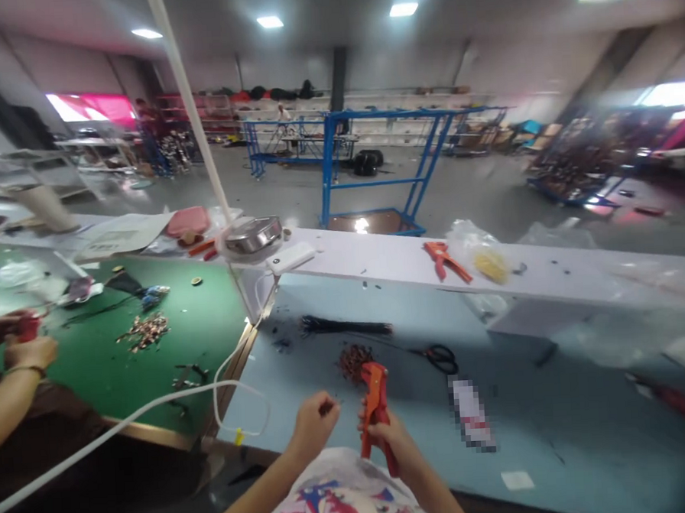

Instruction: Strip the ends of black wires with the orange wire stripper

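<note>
My right hand point(384, 430) is wrapped round the handles of an orange-red wire stripper point(375, 389), its head pointing away from me. To its left, my left hand point(317, 422) is closed with fingers curled together. Something tiny may be at its fingertips, too small to make out. Just beyond the stripper's head lies a heap of small copper-brown pieces point(353, 359). A bundle of black wires point(346, 326) rests behind the heap. Black-handled scissors point(441, 358) lie to the right, near a blurred white packet point(471, 414).
A raised white shelf point(377, 251) crosses the back, bearing another orange-red tool point(446, 262), a bag of yellow pieces point(491, 264) and a metal tin point(254, 234). A white cable point(127, 421) loops at left. A co-worker's hands point(29, 346) hold something red over the green mat point(101, 361).
</note>
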Motion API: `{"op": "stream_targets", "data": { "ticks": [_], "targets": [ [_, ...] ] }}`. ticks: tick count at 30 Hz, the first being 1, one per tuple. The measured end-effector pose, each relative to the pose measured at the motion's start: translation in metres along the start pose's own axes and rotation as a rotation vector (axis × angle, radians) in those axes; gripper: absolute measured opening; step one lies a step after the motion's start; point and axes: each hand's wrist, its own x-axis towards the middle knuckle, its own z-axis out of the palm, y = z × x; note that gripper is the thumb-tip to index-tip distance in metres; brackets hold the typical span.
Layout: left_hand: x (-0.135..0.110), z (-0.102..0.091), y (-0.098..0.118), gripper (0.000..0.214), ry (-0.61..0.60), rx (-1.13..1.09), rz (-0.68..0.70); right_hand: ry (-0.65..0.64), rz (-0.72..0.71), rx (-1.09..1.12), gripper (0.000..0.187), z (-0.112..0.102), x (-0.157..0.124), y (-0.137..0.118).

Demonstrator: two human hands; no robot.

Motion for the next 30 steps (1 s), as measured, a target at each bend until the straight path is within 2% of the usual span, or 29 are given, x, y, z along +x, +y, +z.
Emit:
{"op": "stream_targets", "data": {
  "ticks": [4,9,13,15,21,23,27,30],
  "targets": [
    [0.006,-0.005,-0.005,0.033,0.079,0.016,0.007,-0.057,-0.053,-0.15,0.042,0.002,-0.005,-0.01],
    [0.014,-0.005,-0.001,0.035,0.088,-0.111,0.034,-0.151,-0.108,-0.189,0.044,0.012,-0.01,-0.02],
    [0.018,-0.004,0.006,0.029,0.108,-0.189,0.067,-0.091,-0.143,-0.368,0.043,0.01,-0.003,-0.02],
    [0.019,-0.004,0.006,0.026,0.11,-0.205,0.062,-0.096,-0.124,-0.408,0.042,0.006,-0.002,-0.019],
    [0.02,-0.006,-0.001,0.027,0.08,-0.219,0.05,-0.274,-0.018,-0.345,0.049,0.004,-0.014,-0.026],
    [0.02,-0.007,0.001,0.029,0.073,-0.218,0.049,-0.258,-0.032,-0.404,0.046,0.006,-0.019,-0.031],
    [0.016,-0.009,0.011,0.029,0.101,-0.21,0.057,-0.126,-0.068,-0.571,0.032,0.012,-0.031,-0.043],
    [0.01,-0.011,0.017,0.025,0.121,-0.237,0.081,-0.122,-0.104,-0.513,0.039,0.015,-0.044,-0.053]
  ]
}}
